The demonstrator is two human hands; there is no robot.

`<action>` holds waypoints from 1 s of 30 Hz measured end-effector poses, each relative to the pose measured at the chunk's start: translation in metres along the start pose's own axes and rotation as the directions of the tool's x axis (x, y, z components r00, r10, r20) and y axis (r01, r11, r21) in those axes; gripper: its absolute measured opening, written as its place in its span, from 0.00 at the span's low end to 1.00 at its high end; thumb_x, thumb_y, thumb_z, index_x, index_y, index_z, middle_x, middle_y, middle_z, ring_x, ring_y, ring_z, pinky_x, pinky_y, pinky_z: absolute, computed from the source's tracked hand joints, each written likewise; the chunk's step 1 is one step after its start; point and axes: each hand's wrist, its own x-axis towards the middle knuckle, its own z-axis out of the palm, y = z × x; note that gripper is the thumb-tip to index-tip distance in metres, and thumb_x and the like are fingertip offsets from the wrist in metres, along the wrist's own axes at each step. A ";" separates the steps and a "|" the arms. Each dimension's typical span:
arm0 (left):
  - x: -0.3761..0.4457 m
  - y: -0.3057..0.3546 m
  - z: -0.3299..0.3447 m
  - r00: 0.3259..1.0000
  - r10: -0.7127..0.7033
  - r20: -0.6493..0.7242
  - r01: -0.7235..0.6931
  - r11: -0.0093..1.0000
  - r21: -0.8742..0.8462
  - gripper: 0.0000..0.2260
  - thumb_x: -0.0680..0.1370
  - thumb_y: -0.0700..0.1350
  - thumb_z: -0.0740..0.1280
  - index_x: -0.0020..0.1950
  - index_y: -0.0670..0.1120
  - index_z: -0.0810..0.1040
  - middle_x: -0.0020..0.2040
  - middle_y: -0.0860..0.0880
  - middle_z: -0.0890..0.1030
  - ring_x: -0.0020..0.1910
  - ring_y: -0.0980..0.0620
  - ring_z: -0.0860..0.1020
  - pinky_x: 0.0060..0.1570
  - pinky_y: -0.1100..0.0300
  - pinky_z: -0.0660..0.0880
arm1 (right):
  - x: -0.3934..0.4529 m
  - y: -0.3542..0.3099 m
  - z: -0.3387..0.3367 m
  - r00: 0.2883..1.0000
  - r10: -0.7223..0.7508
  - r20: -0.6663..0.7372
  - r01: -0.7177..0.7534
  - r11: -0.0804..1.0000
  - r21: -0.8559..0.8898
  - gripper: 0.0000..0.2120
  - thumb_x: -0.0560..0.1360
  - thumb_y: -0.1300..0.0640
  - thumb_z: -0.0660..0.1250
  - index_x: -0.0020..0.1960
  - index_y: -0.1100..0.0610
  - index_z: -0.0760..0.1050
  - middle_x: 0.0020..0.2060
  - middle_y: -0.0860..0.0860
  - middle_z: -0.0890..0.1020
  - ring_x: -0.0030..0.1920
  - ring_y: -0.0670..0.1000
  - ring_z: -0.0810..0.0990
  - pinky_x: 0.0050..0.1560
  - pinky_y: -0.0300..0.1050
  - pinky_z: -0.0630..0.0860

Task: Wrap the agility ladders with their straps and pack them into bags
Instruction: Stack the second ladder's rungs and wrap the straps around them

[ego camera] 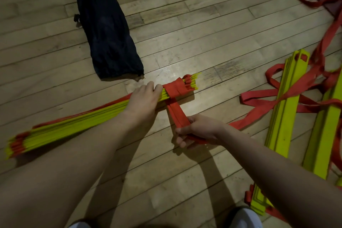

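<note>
So I've got the stacked yellow ladder rungs lying on the wooden floor, bundled flat like a fan of slats. My left hand sits on top of the bundle near its far end, fingers curled over the edge and pressing it down, right beside the red strap wrap that already goes around the rungs a few times. My right hand is just this side of the bundle, fist closed around the loose red strap, which runs taut from the wrap down into my grip. The dark navy bag lies past the bundle, its end close to the wrapped part. Off to the right of the bundle there's another ladder, unwrapped, with its red straps tangled loose all over it.
</note>
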 end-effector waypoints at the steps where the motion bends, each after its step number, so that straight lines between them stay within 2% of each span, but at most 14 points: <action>1: -0.002 0.001 0.002 1.000 -0.009 0.005 0.008 1.000 0.024 0.25 0.74 0.43 0.68 0.67 0.44 0.62 0.60 0.43 0.71 0.57 0.44 0.71 0.54 0.52 0.72 | 0.000 0.002 0.001 1.000 -0.013 -0.008 0.013 0.999 0.045 0.01 0.79 0.62 0.63 0.50 0.60 0.73 0.37 0.54 0.83 0.36 0.50 0.81 0.41 0.46 0.79; 4: -0.010 0.005 0.009 1.000 -0.018 0.009 0.017 0.999 0.028 0.24 0.78 0.48 0.62 0.71 0.43 0.59 0.63 0.43 0.70 0.61 0.43 0.70 0.60 0.49 0.68 | -0.001 0.003 0.008 0.995 -0.070 -0.074 0.082 0.981 0.173 0.02 0.79 0.63 0.63 0.50 0.61 0.74 0.35 0.54 0.80 0.32 0.49 0.78 0.35 0.42 0.77; 7: -0.023 0.013 0.006 0.998 0.025 0.049 -0.023 0.999 -0.038 0.26 0.79 0.57 0.58 0.72 0.45 0.58 0.66 0.43 0.66 0.66 0.43 0.65 0.66 0.46 0.60 | 0.000 0.005 0.014 0.981 -0.105 -0.162 0.135 0.973 0.188 0.05 0.80 0.61 0.61 0.48 0.60 0.74 0.33 0.52 0.78 0.30 0.47 0.75 0.32 0.40 0.73; 10: -0.040 0.015 -0.001 0.996 0.056 0.070 -0.056 0.998 0.000 0.22 0.80 0.53 0.57 0.72 0.49 0.58 0.70 0.43 0.63 0.70 0.43 0.62 0.69 0.45 0.57 | 0.000 0.006 0.022 0.976 -0.107 -0.192 0.141 0.975 0.170 0.09 0.82 0.60 0.58 0.46 0.59 0.74 0.31 0.51 0.78 0.28 0.46 0.74 0.30 0.39 0.71; 12: -0.045 0.016 -0.007 0.994 0.058 0.089 -0.062 0.997 0.045 0.25 0.79 0.48 0.60 0.74 0.50 0.55 0.71 0.44 0.63 0.69 0.42 0.64 0.67 0.46 0.61 | 0.000 0.006 0.026 0.974 -0.113 -0.198 0.148 0.974 0.173 0.10 0.82 0.60 0.58 0.45 0.59 0.74 0.31 0.51 0.77 0.28 0.47 0.74 0.30 0.39 0.71; 14: -0.046 0.017 -0.011 0.993 0.043 0.111 -0.050 0.997 0.062 0.30 0.78 0.44 0.62 0.76 0.48 0.51 0.69 0.44 0.65 0.66 0.42 0.67 0.63 0.47 0.65 | -0.002 0.004 0.029 0.972 -0.120 -0.203 0.158 0.970 0.183 0.10 0.82 0.60 0.57 0.45 0.60 0.74 0.31 0.52 0.77 0.30 0.48 0.75 0.30 0.39 0.71; 19: -0.040 0.022 -0.011 0.989 -0.039 0.142 0.025 0.995 0.102 0.36 0.77 0.42 0.65 0.77 0.41 0.47 0.68 0.41 0.66 0.65 0.41 0.67 0.61 0.46 0.68 | 0.000 -0.001 0.033 0.975 -0.085 -0.207 0.126 0.973 0.192 0.08 0.82 0.62 0.58 0.47 0.61 0.74 0.33 0.54 0.80 0.31 0.49 0.78 0.33 0.41 0.75; 21: -0.033 0.016 -0.013 0.993 -0.050 0.107 0.038 0.993 0.115 0.38 0.75 0.42 0.67 0.77 0.40 0.47 0.68 0.40 0.66 0.65 0.40 0.67 0.61 0.46 0.68 | 0.000 -0.001 0.030 0.988 -0.024 -0.154 0.048 0.987 0.154 0.07 0.81 0.63 0.58 0.48 0.62 0.74 0.36 0.55 0.83 0.33 0.50 0.81 0.35 0.42 0.77; 23: -0.024 0.009 -0.018 0.994 -0.090 0.067 0.081 0.990 0.119 0.42 0.74 0.40 0.69 0.78 0.40 0.43 0.67 0.39 0.67 0.65 0.40 0.68 0.61 0.46 0.68 | -0.005 -0.002 0.026 0.996 0.045 -0.071 -0.046 0.999 -0.007 0.07 0.81 0.61 0.59 0.49 0.60 0.75 0.39 0.54 0.85 0.38 0.49 0.82 0.38 0.42 0.75; 25: -0.016 0.007 -0.023 0.992 -0.120 0.036 0.114 0.984 0.134 0.44 0.74 0.38 0.69 0.77 0.39 0.39 0.66 0.38 0.68 0.65 0.40 0.68 0.62 0.46 0.68 | -0.010 -0.003 0.023 0.998 0.070 -0.008 -0.070 0.993 -0.100 0.08 0.81 0.59 0.59 0.48 0.58 0.75 0.39 0.53 0.84 0.39 0.48 0.81 0.40 0.43 0.73; 28: -0.014 0.009 -0.023 0.989 -0.144 -0.012 0.144 0.977 0.156 0.43 0.75 0.37 0.69 0.77 0.37 0.39 0.65 0.38 0.68 0.64 0.41 0.68 0.63 0.48 0.68 | -0.010 -0.003 0.024 1.000 0.006 -0.027 -0.006 1.000 -0.003 0.08 0.81 0.61 0.59 0.47 0.60 0.76 0.36 0.53 0.82 0.35 0.48 0.80 0.38 0.40 0.76; 30: -0.018 0.012 -0.019 0.991 -0.126 -0.049 0.134 0.972 0.194 0.39 0.75 0.38 0.68 0.76 0.34 0.46 0.64 0.38 0.68 0.64 0.42 0.68 0.62 0.51 0.69 | -0.007 0.000 0.027 0.994 -0.055 -0.091 0.059 0.997 0.040 0.07 0.80 0.63 0.60 0.47 0.61 0.76 0.33 0.53 0.81 0.32 0.48 0.78 0.34 0.38 0.76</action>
